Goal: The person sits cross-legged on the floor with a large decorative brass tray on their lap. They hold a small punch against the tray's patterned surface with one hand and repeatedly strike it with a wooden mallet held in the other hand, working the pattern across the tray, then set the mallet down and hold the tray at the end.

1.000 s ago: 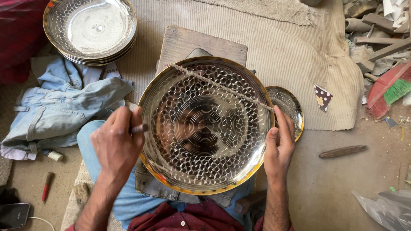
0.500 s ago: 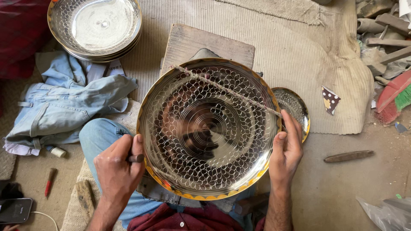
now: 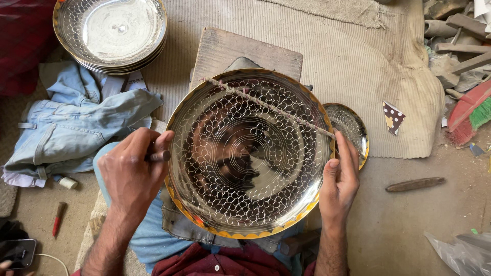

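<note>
Even daylight is noted; glare is seen on the engraved plate (image 3: 249, 153); focus is held sharp throughout.

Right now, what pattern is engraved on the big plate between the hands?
Head view: the big plate carries overlapping scale-like loops around concentric centre rings, with a gold-coloured rim.
</note>
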